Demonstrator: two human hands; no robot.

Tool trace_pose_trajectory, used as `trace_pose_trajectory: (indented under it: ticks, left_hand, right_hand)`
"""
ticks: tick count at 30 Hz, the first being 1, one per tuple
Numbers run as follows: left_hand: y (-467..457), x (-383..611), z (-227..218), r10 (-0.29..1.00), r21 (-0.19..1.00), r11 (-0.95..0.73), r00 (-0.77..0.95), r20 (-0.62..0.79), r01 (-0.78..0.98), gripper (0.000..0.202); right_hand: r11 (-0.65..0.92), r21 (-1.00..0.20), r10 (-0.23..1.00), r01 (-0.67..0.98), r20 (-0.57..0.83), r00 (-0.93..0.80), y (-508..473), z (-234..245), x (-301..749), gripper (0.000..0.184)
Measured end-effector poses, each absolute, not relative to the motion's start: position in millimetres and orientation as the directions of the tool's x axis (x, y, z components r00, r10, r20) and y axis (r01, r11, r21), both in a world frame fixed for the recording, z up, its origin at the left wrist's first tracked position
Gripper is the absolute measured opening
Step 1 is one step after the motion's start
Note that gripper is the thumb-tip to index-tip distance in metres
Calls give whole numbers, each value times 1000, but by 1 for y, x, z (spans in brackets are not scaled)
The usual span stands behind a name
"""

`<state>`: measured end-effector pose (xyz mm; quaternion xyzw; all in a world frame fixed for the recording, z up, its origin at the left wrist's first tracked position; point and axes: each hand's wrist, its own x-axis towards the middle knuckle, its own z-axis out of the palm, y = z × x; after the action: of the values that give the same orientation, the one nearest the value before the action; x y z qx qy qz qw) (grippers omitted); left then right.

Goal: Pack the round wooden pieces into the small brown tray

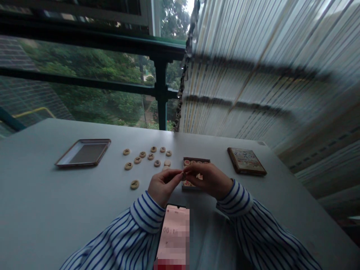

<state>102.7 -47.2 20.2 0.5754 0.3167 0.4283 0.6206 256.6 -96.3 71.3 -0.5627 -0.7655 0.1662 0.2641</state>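
Observation:
My left hand [165, 186] and my right hand [211, 180] meet in front of me, thumbs and fingers pinched together. Between their fingertips is a small round xiangqi piece [183, 176], partly covered by the fingers. Under my right hand lies an open box [196, 158] with several pieces in rows, some with red characters; the hand hides much of it. To the left of the box, several loose wooden pieces [150, 156] lie scattered on the white table [107, 210]. One loose piece [135, 184] lies apart, nearer to me.
A shallow tray-like lid [95, 162] lies at the left. At the right rests a flat box with a printed cover [247, 161]. A phone [173, 236] showing a timer lies below my hands. Behind the table are a window and a string curtain [225, 93].

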Motion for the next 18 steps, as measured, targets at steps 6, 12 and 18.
trace_pose_trajectory:
  ticks: [6,12,18]
  left_hand:
    - [-46,102,22,916,992,2,399,48,-123,23]
    - [-45,102,20,917,992,14,398,37,-123,22]
    - [-46,101,22,919,995,36,394,3,-91,21]
  right_hand:
    - [330,-487,941,809,240,-240,-96,72,258,16]
    - [373,-413,923,831,260,-285,-97,75,256,14]
    - [387,-288,911,876,264,-316,-97,75,256,20]
